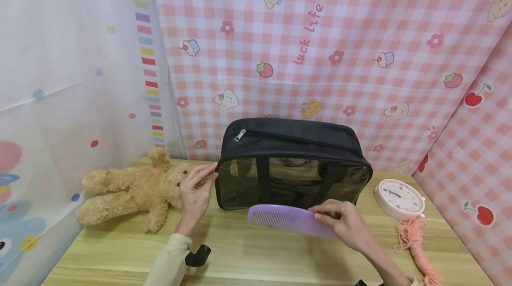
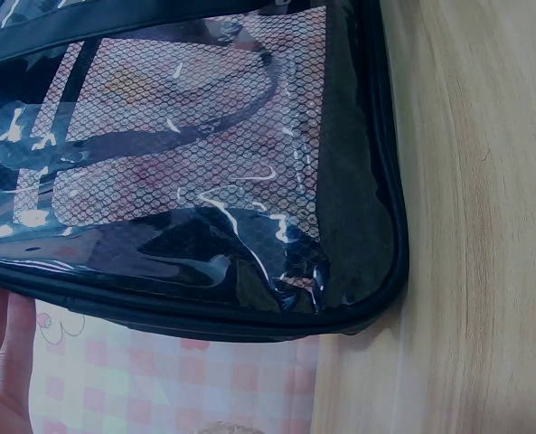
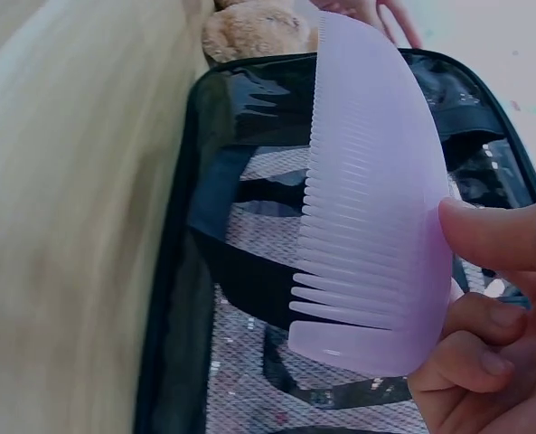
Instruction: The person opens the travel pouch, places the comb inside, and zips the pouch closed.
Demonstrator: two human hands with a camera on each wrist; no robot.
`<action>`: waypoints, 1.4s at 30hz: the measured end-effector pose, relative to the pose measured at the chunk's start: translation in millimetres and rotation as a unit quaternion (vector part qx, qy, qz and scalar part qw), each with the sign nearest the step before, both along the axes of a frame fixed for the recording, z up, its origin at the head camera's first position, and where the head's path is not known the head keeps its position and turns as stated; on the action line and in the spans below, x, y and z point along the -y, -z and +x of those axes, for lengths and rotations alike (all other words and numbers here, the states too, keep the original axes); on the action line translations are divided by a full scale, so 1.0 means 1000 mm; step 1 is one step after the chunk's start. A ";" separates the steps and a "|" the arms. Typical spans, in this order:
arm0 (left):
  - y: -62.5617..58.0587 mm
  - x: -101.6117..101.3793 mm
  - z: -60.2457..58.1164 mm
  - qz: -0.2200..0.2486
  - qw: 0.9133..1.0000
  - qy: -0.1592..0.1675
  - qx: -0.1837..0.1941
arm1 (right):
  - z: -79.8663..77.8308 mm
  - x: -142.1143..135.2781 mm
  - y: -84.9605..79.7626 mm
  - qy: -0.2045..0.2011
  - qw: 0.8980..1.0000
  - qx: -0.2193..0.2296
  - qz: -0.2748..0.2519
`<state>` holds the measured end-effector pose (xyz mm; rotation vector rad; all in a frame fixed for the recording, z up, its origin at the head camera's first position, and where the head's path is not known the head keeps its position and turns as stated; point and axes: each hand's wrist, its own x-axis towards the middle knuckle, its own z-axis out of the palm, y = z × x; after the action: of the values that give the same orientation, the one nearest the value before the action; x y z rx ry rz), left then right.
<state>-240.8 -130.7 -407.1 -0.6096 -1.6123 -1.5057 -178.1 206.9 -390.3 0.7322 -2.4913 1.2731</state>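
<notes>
My right hand [image 1: 346, 223] pinches a purple comb [image 1: 284, 218] near one end, between thumb and fingers. The comb is in front of a black zippered bag [image 1: 294, 139] with a see-through front, its teeth pointing down in the head view. Thumb and curled fingers at the comb's spine show in the right wrist view. My left hand [image 1: 197, 195] touches the bag's left edge with fairly straight fingertips. In the left wrist view, two fingers [image 2: 14, 348] pass behind the bag's black rim [image 2: 159, 312]. The metal zip pull [image 1: 240, 135] lies at the top left.
A tan teddy bear [image 1: 140, 188] lies left of the bag, partly behind my left hand. To the right are a pink round clock [image 1: 400, 197] and a hank of peach yarn [image 1: 418, 250]. A pink checked cloth [image 1: 248, 46] hangs behind the wooden table [image 1: 248, 259].
</notes>
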 end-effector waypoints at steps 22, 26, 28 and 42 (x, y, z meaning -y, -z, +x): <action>-0.001 0.000 0.000 -0.004 1.000 -0.005 0.008 | 0.000 -0.006 -0.050 0.019 0.999 -0.040 -0.009; -0.001 0.000 0.000 -0.006 1.000 -0.009 0.004 | 0.000 -0.007 -0.060 0.029 0.999 -0.044 0.000; -0.001 0.000 0.000 -0.006 1.000 -0.009 0.003 | 0.000 -0.007 -0.063 0.030 0.998 -0.050 0.002; -0.001 0.000 0.000 -0.004 1.000 0.000 -0.003 | -0.002 -0.007 -0.092 0.038 0.994 -0.101 0.007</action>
<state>-240.9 -131.0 -406.5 -0.6188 -1.6146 -1.4954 -180.0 213.8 -297.9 0.7229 -2.3435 1.0992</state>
